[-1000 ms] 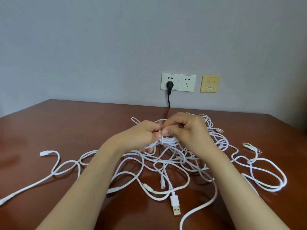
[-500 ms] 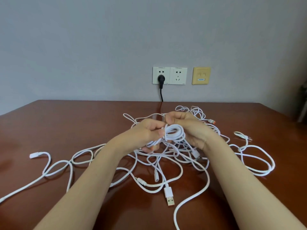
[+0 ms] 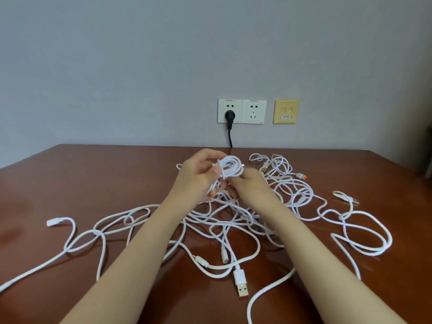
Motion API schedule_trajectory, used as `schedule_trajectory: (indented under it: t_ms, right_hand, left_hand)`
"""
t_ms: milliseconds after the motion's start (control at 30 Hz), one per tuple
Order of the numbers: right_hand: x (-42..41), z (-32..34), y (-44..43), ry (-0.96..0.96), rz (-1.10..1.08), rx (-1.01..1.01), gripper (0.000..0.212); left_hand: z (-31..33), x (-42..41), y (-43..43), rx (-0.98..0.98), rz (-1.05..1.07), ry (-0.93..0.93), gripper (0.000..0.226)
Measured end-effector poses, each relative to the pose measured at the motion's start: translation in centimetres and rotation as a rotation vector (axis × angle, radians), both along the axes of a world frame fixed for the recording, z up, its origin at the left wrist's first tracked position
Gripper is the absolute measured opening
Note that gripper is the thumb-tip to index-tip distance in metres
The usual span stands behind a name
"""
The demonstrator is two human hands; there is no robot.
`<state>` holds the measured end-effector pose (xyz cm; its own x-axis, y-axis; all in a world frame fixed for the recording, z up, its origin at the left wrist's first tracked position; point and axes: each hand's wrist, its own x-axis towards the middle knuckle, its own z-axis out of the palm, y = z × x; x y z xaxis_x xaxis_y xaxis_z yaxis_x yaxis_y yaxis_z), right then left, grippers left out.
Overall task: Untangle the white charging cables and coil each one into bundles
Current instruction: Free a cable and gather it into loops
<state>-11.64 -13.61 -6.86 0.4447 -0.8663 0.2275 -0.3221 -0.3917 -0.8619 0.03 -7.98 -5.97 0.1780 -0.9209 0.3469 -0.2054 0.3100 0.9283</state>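
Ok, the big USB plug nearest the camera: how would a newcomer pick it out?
Find the brown table and the tangle of white cables on it. At the tangle's near edge, about mid-frame, lies the USB plug. It has a broad white body and a gold-toned metal tip pointing at the camera, nearer than any other connector.

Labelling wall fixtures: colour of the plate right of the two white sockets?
Yellow wall plate with a small blue label, seen in the head view.
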Motion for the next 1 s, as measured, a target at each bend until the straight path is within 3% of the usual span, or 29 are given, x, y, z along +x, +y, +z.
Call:
schedule_trajectory:
  t_ms: [100, 200, 333, 400, 600, 700, 900, 1000]
  right_hand:
    - [0.9, -0.5, 0.7, 0.174, -0.082, -0.325, 0.037]
    - [1.0, -0.7, 1.3, 0.36, -0.02, -0.605, 0.024]
    - [1.0, -0.6, 1.4, 0.501, -0.098, -0.981, 0.008]
    - [1.1, -0.8, 1.2, 0.473, -0.174, -1.09, 0.024]
    - [0.4, -0.6, 0.6, 0.397, -0.161, -1.153, 0.031]
    - [-0.1, -0.7, 0.2, 0.304, -0.1, -1.155, 0.01]
    - [-1.0, -0.1, 0.2, 0.195, -0.044, -0.93, 0.015]
    - [-1.6, 0.7, -0.2, 0.208, 0.044, -0.71, 0.005]
  left_hand:
    - [-0.2, 0.6, -0.5, 0.014, 0.2, 0.027, 0.016]
    - [-0.5, 1.2, -0.7, 0.008, 0.394, -0.075, 0.009]
    - [-0.7, 1.3, -0.8, 0.03, 0.457, -0.135, 0.004]
    - [-0.7, 1.3, -0.8, 0.053, 0.462, -0.167, 0.005]
    - [-0.6, 1.1, -0.6, 0.064, 0.386, -0.308, 0.012]
    - [-0.6, 1.1, -0.5, 0.08, 0.304, -0.359, 0.017]
    - [-0.8, 1.4, -0.1, 0.089, 0.103, -0.435, 0.023]
    - [-0.9, 1.8, -0.4, 0.098, -0.018, -0.378, 0.021]
